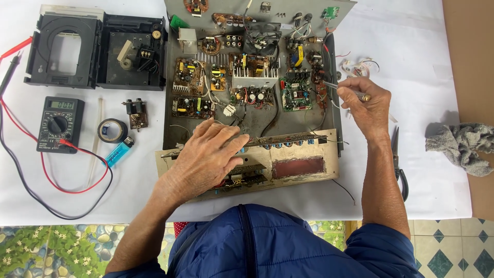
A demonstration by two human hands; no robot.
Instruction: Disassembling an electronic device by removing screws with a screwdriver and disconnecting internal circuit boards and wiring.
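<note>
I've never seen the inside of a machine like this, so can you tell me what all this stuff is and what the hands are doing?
You are looking down from a camera on a person's head. Both bare hands belong to that person. The big grey opened box is an electronic device with its cover off; the little green and brown boards inside carry its parts. The left hand rests flat on its front panel. The right hand holds a thin metal tool, pointing at the boards. On the white sheet lie a meter with red and black wires, a tape roll, a blue lighter, scissors and a grey rag.
</note>
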